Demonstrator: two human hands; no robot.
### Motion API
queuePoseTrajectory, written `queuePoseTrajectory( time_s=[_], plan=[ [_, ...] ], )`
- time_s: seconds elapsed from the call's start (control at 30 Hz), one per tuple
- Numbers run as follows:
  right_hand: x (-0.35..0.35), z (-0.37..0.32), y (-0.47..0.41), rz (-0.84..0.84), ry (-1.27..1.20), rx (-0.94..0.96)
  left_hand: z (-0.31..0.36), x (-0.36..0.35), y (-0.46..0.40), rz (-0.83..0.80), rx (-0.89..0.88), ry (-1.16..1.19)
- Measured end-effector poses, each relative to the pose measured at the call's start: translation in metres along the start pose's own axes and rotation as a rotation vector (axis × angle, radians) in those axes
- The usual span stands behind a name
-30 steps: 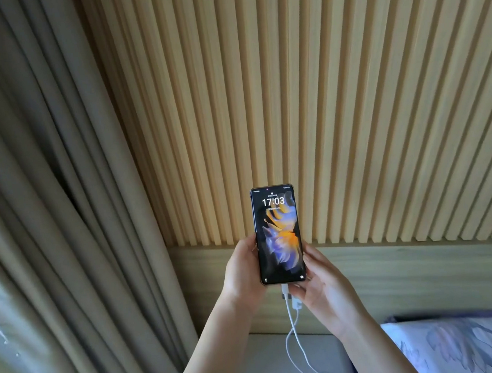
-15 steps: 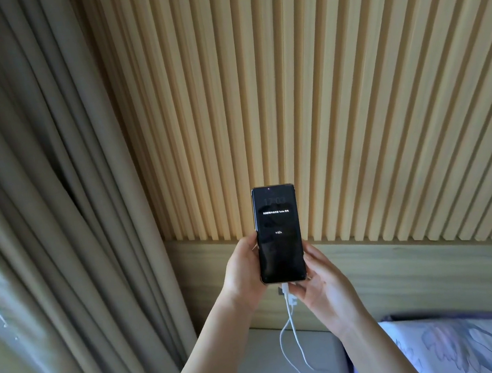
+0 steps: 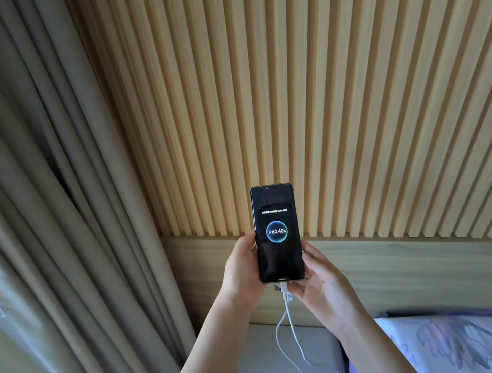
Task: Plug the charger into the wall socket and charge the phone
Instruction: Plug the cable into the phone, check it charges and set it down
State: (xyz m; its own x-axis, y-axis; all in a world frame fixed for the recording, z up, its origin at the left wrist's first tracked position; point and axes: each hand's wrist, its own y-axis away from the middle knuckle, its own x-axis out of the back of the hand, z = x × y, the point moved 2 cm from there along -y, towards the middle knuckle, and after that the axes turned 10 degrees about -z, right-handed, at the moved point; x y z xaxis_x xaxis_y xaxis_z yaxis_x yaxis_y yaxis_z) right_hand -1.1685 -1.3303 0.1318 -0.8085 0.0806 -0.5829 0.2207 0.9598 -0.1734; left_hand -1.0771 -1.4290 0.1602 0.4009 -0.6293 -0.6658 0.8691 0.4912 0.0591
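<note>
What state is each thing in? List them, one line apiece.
phone: upright, screen lit, charging ring reads 62.40%.
white cable: plugged into the phone's bottom edge, hanging slack.
left hand: gripping the phone's left edge.
right hand: cradling the phone's lower right corner, by the plug.
curtain: drawn, hanging in folds.
wall socket: not in view.
</note>
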Motion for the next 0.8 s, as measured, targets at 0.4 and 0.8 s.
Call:
queuePoseTrajectory(
  time_s=[0.4, 0.8],
  plan=[
    [0.011, 0.016, 0.008, -0.019, -0.008, -0.037, -0.018, 0.015, 0.009, 0.124, -0.002, -0.007],
    [0.057, 0.129, 0.032, 0.245, 0.121, -0.348, -0.1, 0.116, 0.031, 0.314, 0.179, -0.007]
  ],
)
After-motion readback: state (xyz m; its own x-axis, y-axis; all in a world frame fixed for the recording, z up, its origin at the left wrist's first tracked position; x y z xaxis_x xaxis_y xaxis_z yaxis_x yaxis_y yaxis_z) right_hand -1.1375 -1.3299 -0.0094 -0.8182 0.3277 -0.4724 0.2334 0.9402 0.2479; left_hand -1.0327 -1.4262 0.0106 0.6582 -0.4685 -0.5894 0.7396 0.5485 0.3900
